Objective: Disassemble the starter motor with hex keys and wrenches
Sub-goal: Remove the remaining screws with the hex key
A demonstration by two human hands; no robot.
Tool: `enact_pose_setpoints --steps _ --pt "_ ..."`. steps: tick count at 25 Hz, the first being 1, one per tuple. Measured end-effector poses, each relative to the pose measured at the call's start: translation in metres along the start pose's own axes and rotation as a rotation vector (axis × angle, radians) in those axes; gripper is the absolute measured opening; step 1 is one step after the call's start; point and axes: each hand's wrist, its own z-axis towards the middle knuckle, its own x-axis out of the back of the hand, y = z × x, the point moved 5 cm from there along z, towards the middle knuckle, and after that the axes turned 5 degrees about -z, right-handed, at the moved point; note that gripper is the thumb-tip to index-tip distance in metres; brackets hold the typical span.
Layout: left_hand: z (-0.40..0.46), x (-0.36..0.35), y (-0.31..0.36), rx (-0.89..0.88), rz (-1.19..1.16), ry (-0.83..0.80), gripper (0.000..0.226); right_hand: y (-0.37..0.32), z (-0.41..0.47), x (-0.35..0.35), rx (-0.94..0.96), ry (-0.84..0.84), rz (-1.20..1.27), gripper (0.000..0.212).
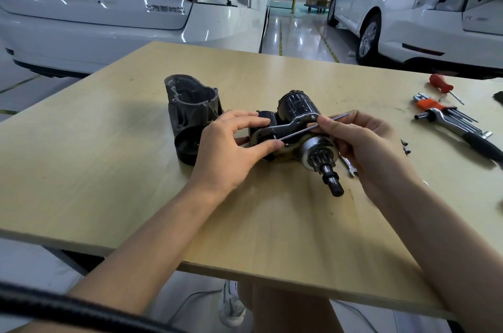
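1. A pale wooden table (272,237) fills the middle of the frame, and the partly stripped starter motor (296,136), black and silver metal with a toothed pinion shaft pointing toward the lower right, lies at its centre.
2. The left hand (231,153) rests on the motor's left end, its fingers (245,117) gently curved over the black part and the thumb pressed against the plate.
3. The right hand (364,142) pinches a long thin steel rod (313,127) between thumb and fingertips; the rod slants across the motor from lower left to upper right.
4. A dark grey cast metal housing (190,117) stands just left of the left hand, touching the table.
5. A silver open-end wrench (349,168) lies partly hidden under the right hand.
6. At the right edge sit a hex key set in an orange holder (435,106), a red-handled screwdriver (442,84), a black-gripped ratchet handle (468,133) and a few small bolts (405,146).
7. White cars (109,5) stand behind the table, across the top of the frame.
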Motion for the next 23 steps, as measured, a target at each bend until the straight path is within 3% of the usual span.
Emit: enact_pose_setpoints --steps 4,8,14,17,21,23 --pt "-0.001 0.001 0.001 -0.017 0.024 0.007 0.038 -0.001 -0.004 0.0 0.021 0.003 0.003 0.025" --pt "-0.002 0.001 0.003 -0.029 0.049 0.009 0.04 -0.015 -0.007 -0.007 0.167 0.005 -0.055 0.021" --pt "-0.005 0.0 0.007 -0.032 0.034 -0.019 0.036 -0.059 0.002 -0.06 0.539 -0.125 -0.493 0.013" --pt "-0.002 0.004 0.005 0.08 -0.019 -0.029 0.038 -0.062 -0.006 -0.1 0.727 -0.233 -0.886 0.011" --pt "0.002 0.004 -0.001 0.132 -0.11 -0.036 0.036 -0.054 -0.014 -0.125 0.799 -0.338 -1.14 0.014" --pt "0.003 0.005 -0.005 0.173 -0.177 -0.033 0.049 -0.051 -0.015 -0.126 0.8 -0.348 -1.138 0.013"
